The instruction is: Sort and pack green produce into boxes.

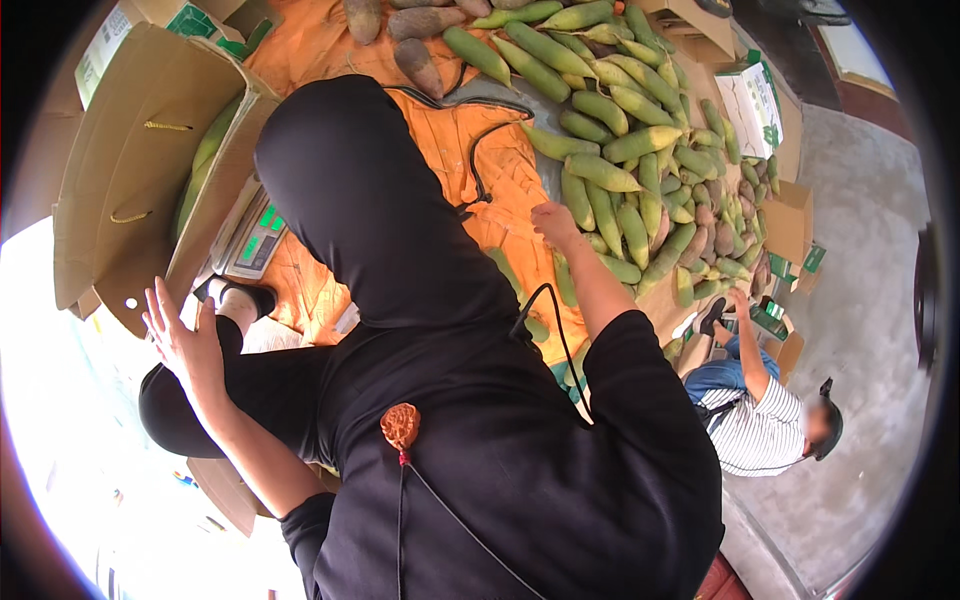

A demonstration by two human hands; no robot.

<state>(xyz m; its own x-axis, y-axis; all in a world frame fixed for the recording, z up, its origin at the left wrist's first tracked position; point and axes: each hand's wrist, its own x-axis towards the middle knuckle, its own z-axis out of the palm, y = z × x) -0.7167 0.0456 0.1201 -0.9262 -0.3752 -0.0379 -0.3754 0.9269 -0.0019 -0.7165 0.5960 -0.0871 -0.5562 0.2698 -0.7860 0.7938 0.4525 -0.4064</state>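
My left hand (pixel 188 350) is open, its fingers spread beside the lower edge of a tall open cardboard box (pixel 120 170). Long green radishes (pixel 207 150) show inside that box, which stands by a digital scale (pixel 250 243) with lit green digits. On the other side, my right hand (pixel 553 222) is closed above the orange sheet, at the near left edge of a big heap of green radishes (pixel 603 172). Its curled fingers hide whatever they may hold.
An orange sheet (pixel 325 290) covers the floor, crossed by a black cord (pixel 474 160). Reddish-brown radishes (pixel 418 68) lie at the far end. A co-worker in a striped shirt (pixel 760 430) is on the right near cardboard boxes (pixel 788 225). My bent knee (pixel 320 120) fills the middle.
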